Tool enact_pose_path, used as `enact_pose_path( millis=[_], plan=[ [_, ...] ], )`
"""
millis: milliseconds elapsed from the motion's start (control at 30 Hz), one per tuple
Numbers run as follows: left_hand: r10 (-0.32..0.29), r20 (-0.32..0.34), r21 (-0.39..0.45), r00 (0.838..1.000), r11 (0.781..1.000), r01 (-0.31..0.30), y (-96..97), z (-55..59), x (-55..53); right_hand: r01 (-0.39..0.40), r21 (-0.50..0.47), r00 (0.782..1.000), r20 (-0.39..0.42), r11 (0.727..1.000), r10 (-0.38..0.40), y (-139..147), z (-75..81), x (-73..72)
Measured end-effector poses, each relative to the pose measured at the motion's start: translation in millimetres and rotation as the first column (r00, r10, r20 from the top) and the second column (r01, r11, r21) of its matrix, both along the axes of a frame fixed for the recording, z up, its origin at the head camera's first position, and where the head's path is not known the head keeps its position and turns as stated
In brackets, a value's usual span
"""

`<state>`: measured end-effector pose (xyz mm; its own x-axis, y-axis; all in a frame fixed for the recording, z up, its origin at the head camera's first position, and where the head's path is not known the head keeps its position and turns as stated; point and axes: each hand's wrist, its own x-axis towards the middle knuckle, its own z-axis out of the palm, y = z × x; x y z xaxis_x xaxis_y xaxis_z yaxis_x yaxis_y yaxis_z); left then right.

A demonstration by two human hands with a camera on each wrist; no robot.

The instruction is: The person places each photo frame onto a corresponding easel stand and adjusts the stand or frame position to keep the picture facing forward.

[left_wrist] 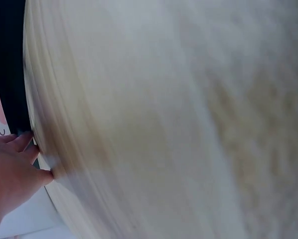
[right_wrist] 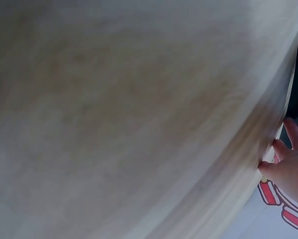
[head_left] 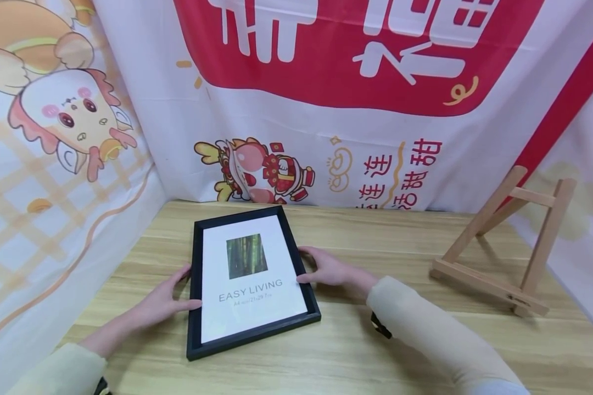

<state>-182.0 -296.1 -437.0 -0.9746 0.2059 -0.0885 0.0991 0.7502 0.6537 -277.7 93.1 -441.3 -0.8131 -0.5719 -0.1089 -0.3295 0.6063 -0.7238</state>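
Observation:
A black picture frame [head_left: 254, 315] with a white insert reading "EASY LIVING" and a small bamboo picture lies face up, turned slightly, left of the middle of the table in the head view. My left hand [head_left: 160, 299] grips its left side, thumb over the border and fingers at the outer edge. On the opposite side my right hand [head_left: 326, 267] holds the border in the same way, thumb on top. In the left wrist view, fingers [left_wrist: 27, 142] meet the black edge; the right wrist view shows fingers [right_wrist: 291, 132] against the dark border.
A wooden tabletop easel [head_left: 489, 280] stands at the right of the wood-grain table [head_left: 375, 351]. Behind the table hangs a printed red and white cloth [head_left: 301, 115]. Another patterned cloth [head_left: 39, 181] hangs along the left side.

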Motion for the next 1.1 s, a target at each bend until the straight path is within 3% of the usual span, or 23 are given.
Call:
enact_pose_path(
  millis=[367,833,933,1100],
  plan=[
    [0.017,-0.020,0.073,1.000,0.997,-0.016,0.1,-5.1,-2.2,0.041,-0.046,0.998,0.059,0.998,-0.038,-1.6,-1.5,1.5],
    [0.074,0.061,0.168,0.995,0.982,-0.083,7.2,-4.3,-1.4,0.096,-0.114,0.992,0.094,0.989,-0.086,-5.8,2.0,5.2],
    [0.072,0.092,0.230,0.993,0.969,-0.092,8.6,-3.1,-0.7,0.121,-0.142,0.988,0.116,0.982,-0.105,-6.1,1.4,6.9],
    [0.058,0.118,0.381,0.991,0.919,-0.099,11.9,-0.8,0.4,0.153,-0.280,0.975,0.196,0.948,-0.100,-4.7,1.6,9.8]
  ],
)
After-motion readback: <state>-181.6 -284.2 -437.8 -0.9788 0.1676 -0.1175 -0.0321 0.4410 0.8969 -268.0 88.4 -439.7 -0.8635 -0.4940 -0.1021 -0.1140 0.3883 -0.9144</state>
